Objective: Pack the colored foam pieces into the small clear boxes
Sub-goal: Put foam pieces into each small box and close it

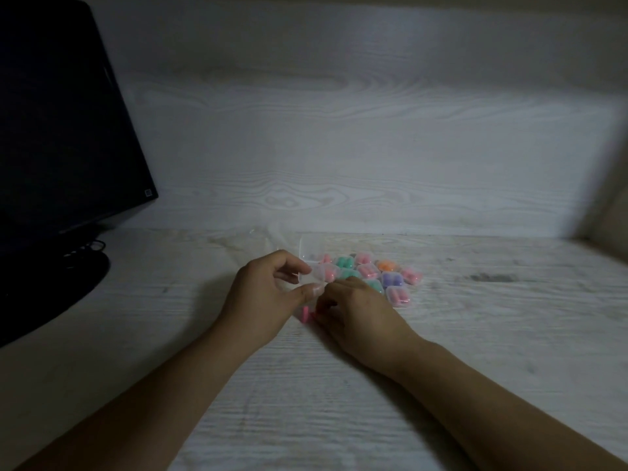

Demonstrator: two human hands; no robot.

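Several small clear boxes [384,273] already sit filled in a cluster on the white wood-grain table [475,334], just beyond our hands, holding pink, green, orange and purple foam. One open box [311,249] stands at the cluster's near-left edge with its lid up.

Our left hand [261,294] curls thumb and forefinger around a clear box [324,271] with pink foam visible inside, pinching it at its left edge. Our right hand [353,307] lies low on the table, fingers curled toward a loose pink foam piece [305,315] lying between the two hands. Whether the fingertips already grip it, we cannot tell; the hand hides them.

Step in hand, as we judge it: get that pink piece into the held box. To do it well, we should keep the left pinch steady so the box mouth stays up, squeeze the foam lightly, and seat it beside the one inside before closing. Low light, so go slow.

Dark monitor [61,147] at left, well apart.
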